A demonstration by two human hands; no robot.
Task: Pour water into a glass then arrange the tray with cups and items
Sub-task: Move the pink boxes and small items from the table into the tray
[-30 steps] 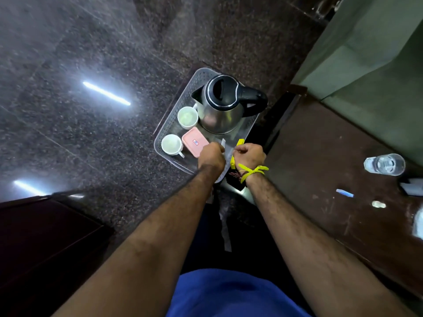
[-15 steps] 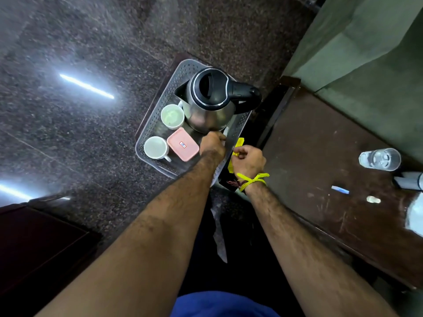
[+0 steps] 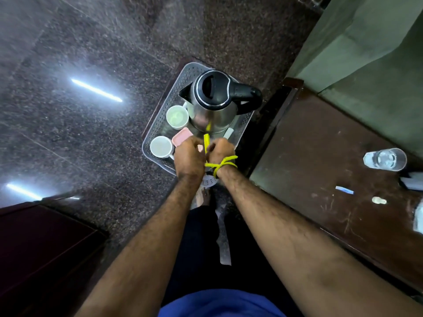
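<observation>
A grey perforated tray [image 3: 160, 124] carries a steel kettle [image 3: 212, 106] with a black lid and handle, two white cups [image 3: 177, 116] [image 3: 161, 147], a pink box [image 3: 182, 136] and a white sachet [image 3: 228, 133]. My left hand [image 3: 188, 155] and my right hand [image 3: 221, 151] meet over the tray's near end. Both pinch a thin yellow sachet [image 3: 206, 140] that stands upright between them. A yellow band is tied round my right wrist. The glass of water [image 3: 384, 159] stands on the brown table at the right.
The brown table [image 3: 320, 175] at the right also holds a small blue-white sachet [image 3: 344, 190], a white scrap [image 3: 378, 200] and a dark object at its far edge. A green wall rises behind it. Dark polished stone floor lies to the left, with dark furniture [image 3: 41, 248] at lower left.
My left hand drew back from the kettle's base, leaving the white sachet on the tray. My right hand brought the yellow sachet over the tray, and both hands now hold it.
</observation>
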